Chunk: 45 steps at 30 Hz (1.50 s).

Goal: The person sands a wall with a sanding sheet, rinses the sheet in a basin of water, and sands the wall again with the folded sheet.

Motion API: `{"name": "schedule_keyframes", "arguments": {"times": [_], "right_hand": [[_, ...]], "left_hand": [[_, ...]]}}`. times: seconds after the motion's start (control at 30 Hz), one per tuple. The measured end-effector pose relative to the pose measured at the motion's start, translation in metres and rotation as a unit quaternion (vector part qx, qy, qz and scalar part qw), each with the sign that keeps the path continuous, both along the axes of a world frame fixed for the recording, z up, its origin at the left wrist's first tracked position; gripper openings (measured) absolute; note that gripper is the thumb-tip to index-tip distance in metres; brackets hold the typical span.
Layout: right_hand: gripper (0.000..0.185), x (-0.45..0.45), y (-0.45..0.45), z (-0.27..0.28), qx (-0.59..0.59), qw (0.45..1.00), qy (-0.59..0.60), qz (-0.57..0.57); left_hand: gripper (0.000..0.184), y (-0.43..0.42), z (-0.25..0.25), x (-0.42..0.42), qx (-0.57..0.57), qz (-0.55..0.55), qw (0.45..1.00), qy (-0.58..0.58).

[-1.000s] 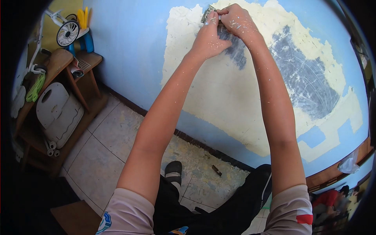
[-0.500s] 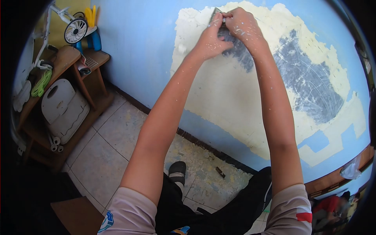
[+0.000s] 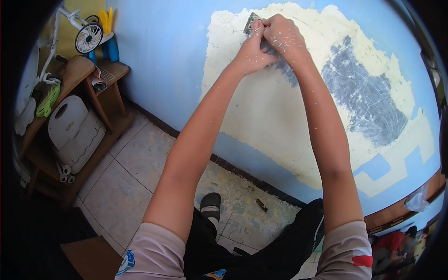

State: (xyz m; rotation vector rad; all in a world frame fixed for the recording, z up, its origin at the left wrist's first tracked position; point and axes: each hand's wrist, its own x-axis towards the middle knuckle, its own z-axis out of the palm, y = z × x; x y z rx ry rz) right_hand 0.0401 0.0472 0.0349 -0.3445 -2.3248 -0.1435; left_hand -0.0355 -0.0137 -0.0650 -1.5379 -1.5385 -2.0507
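Beige sleeves nearest: left at 7 o'clock from view centre, right between 4 and 5, the latter with a red-and-white patch. Black trousers at 6.

Bare forearms run up toward 12. Left hand just past 12: not closed, fingers extended with tips on the scraper, thumb spread to its 3 o'clock. Right hand slightly further round, at the left hand's 1 o'clock: fingers curled, gripping the scraper; handle probably under those fingers, though they mask it. Pale flecks on both hands and forearms.

Scraper blade lies against the wall, near the top of the cream area. Wall: blue paint around cream, ragged boundary. Grey patch at 2, streaked white; smaller grey patch toward 1, partly behind the hands.

Dark shoe at 6. Flakes scattered over the tiles near the wall base. Small dark object among them at 5; identity not resolved.

Wooden shelf at 10; white panel at 9; green cord between; spoked wheel at 10. Clear bag near 4. Furthest: red-clad person at 4, blurred.
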Motion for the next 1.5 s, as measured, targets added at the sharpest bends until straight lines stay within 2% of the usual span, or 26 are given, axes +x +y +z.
{"name": "schedule_keyframes", "arguments": {"times": [0.1,0.17,0.3,0.4,0.43,0.53,0.6,0.67,0.8,0.83,0.87,0.93,0.97,1.0,1.07,1.13,1.17,1.2,1.27,1.33,1.37,1.47,1.5], "right_hand": [[0.03,0.008,0.004,0.009,-0.029,0.998,-0.039,0.027],[0.032,0.013,0.0,0.02,-0.04,0.997,-0.063,0.012],[0.03,-0.008,-0.003,0.001,-0.047,0.998,0.017,0.034],[0.028,-0.003,-0.011,0.01,-0.063,0.996,-0.004,0.055],[0.028,0.004,-0.013,0.021,-0.069,0.997,-0.031,0.028],[0.029,-0.009,-0.018,0.025,-0.074,0.996,-0.054,-0.002],[0.026,-0.029,-0.019,0.02,0.002,1.0,-0.013,-0.004],[0.026,-0.037,-0.02,0.025,0.012,0.999,-0.034,0.007],[0.028,-0.031,-0.029,0.04,0.022,0.996,-0.08,0.024],[0.028,-0.033,-0.03,0.038,0.006,0.998,-0.066,0.013],[0.028,-0.043,-0.035,0.033,0.006,0.998,-0.066,0.019],[0.027,-0.057,-0.037,0.011,0.054,0.997,0.053,0.003],[0.027,-0.056,-0.029,0.013,0.051,0.997,0.05,0.0],[0.027,-0.043,-0.033,0.025,0.054,0.998,0.013,0.012],[0.028,-0.019,-0.033,0.039,0.056,0.996,-0.066,0.021],[0.028,-0.025,-0.02,0.04,0.029,0.997,-0.064,-0.014],[0.028,-0.033,-0.014,0.035,0.027,0.997,-0.066,-0.016],[0.027,-0.04,-0.013,0.032,0.037,0.998,-0.042,0.0],[0.027,-0.036,-0.001,0.026,0.04,0.999,-0.024,0.003],[0.032,-0.028,0.002,0.03,-0.039,0.995,-0.039,0.087],[0.037,-0.023,0.008,0.034,-0.03,0.993,-0.065,0.091],[0.036,-0.013,-0.005,0.033,-0.017,0.995,-0.066,0.065],[0.034,-0.032,0.004,0.021,-0.028,0.994,-0.032,0.099]], "left_hand": [[0.111,0.001,-0.005,0.0,0.029,0.015,0.999,0.009],[0.128,-0.003,0.005,0.002,-0.017,-0.015,1.0,0.016],[0.129,0.003,0.012,-0.019,-0.007,-0.091,0.995,-0.043],[0.128,0.0,0.001,-0.03,0.023,-0.008,1.0,0.015],[0.126,-0.012,0.009,-0.022,-0.002,-0.062,0.998,-0.013],[0.122,-0.017,0.015,-0.014,-0.006,-0.055,0.998,-0.037],[0.12,-0.018,0.013,-0.035,0.016,-0.017,1.0,-0.018],[0.119,-0.029,0.014,-0.043,0.011,0.032,0.999,-0.023],[0.117,-0.036,0.019,-0.034,-0.021,-0.016,0.999,-0.038],[0.112,-0.032,0.019,-0.032,-0.011,0.032,0.999,-0.01],[0.112,-0.034,0.022,-0.034,-0.011,0.038,0.999,-0.01],[0.107,-0.027,0.017,-0.04,0.03,0.042,0.997,-0.055],[0.112,-0.03,0.015,-0.052,0.031,0.015,0.998,-0.048],[0.112,-0.031,0.014,-0.049,0.028,0.015,0.998,-0.051],[0.118,-0.039,0.017,-0.037,-0.024,-0.058,0.998,-0.027],[0.122,-0.029,0.015,-0.033,-0.033,-0.023,0.999,-0.011],[0.116,-0.026,0.013,-0.032,-0.008,-0.001,1.0,-0.008],[0.111,-0.022,0.012,-0.032,0.018,0.021,1.0,-0.004],[0.113,-0.023,0.01,-0.037,0.007,0.038,0.999,0.016],[0.113,-0.029,0.014,-0.029,0.01,0.027,1.0,0.002],[0.111,-0.035,0.018,-0.021,-0.016,0.014,1.0,0.003],[0.109,-0.025,0.013,-0.02,-0.018,0.043,0.999,0.01],[0.109,-0.029,0.012,-0.023,-0.022,0.044,0.999,0.013]]}}
